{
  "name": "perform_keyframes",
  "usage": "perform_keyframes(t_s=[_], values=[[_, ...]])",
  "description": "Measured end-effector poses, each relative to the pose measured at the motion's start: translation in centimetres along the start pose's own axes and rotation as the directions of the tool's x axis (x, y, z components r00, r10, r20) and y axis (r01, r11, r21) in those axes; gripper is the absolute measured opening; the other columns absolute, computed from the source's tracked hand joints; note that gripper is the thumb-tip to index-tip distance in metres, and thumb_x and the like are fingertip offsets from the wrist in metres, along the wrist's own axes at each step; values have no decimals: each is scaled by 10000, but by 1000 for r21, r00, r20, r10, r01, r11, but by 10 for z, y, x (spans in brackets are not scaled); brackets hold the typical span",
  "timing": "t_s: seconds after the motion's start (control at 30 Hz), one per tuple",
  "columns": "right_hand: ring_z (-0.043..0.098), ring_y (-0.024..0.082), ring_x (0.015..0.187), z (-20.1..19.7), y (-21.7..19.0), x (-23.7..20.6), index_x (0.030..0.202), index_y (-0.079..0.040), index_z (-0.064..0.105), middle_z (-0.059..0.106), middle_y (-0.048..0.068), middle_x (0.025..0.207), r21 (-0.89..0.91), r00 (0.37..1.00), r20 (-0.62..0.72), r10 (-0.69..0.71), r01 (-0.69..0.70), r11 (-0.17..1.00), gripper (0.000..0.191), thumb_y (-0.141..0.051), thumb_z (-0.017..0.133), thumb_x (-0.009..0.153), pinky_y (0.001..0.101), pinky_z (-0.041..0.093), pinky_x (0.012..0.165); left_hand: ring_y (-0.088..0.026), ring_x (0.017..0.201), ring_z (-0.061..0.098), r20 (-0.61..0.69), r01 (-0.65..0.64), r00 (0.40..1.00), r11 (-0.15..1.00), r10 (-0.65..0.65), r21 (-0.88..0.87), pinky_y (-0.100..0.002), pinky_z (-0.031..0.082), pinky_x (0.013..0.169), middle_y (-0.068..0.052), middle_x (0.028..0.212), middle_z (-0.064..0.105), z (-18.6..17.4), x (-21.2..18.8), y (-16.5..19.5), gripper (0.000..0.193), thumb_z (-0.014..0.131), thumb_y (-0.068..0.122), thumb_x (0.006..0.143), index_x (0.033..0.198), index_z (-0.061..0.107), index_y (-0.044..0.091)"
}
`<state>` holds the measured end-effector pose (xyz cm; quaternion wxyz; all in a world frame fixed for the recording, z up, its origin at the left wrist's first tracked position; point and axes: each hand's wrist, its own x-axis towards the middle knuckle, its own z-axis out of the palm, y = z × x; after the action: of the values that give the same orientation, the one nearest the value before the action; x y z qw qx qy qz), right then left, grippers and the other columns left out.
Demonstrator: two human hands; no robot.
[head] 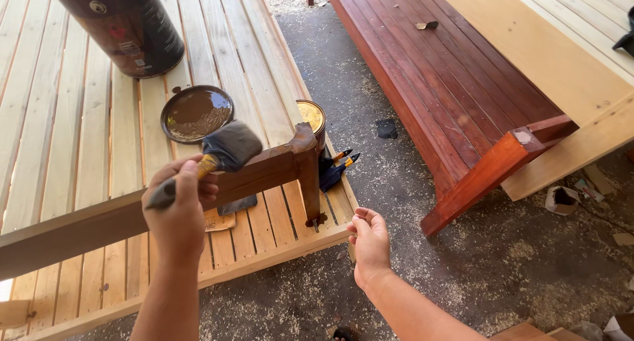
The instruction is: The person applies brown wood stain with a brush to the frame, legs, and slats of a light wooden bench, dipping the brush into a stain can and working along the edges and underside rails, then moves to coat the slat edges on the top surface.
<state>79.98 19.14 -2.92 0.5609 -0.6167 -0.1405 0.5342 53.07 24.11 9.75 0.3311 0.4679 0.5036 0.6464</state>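
Pale slatted table underlies a stained wooden rail; the left hand, fingers clamped on a paintbrush, lays bristles on it, while the right hand hangs loosely curled nearby.

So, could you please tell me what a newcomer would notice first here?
Probably the left hand gripping a wide paintbrush on a half-stained wooden rail at centre. Behind it, an open lid of brown stain lies on pale slats. At right stands a glossy red-brown bench.
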Motion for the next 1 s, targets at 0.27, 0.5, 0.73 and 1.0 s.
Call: perform_keyframes(t_s=[0.27, 0.5, 0.73, 1.0], values=[[551, 79, 860, 3, 17, 3, 1186, -105, 596, 597, -10, 1018, 21, 999, -26, -30, 31, 999, 220, -88, 545, 973, 259, 457, 746, -195, 781, 770, 447, -331, 873, 912, 197, 243, -326, 599, 706, -95, 895, 784, 72, -61, -25, 155, 747, 113, 892, 1038, 743, 63], [542, 77, 859, -11, 10, 2, 1169, -88, 594, 594, -7, 1030, 8, 995, -89, -34, 35, 999, 194, -92, 545, 982, 251, 466, 754, -308, 830, 718, 355, -570, 811, 763, 465, 303, -391, 571, 769, -159, 917, 744, 110, -52, -38, 163, 739, 95, 915, 1057, 713, 19], [552, 74, 872, -8, 5, 1, 1172, -101, 585, 583, -9, 1037, 23, 996, -91, -11, 14, 1000, 202, -88, 531, 978, 245, 467, 767, -145, 736, 707, 179, -413, 907, 889, 381, 198, -277, 589, 640, -101, 944, 756, 78, -30, -10, 138, 704, 116, 977, 1096, 718, 46], [559, 76, 871, 0, 8, 3, 1179, -95, 597, 594, -15, 1032, 27, 995, -90, -29, 32, 999, 210, -94, 541, 977, 253, 462, 763, -155, 738, 730, -26, 42, 999, 985, -47, -168, -276, 630, 680, -105, 902, 717, 31, -13, -32, 106, 643, 106, 1027, 1054, 660, 5]])
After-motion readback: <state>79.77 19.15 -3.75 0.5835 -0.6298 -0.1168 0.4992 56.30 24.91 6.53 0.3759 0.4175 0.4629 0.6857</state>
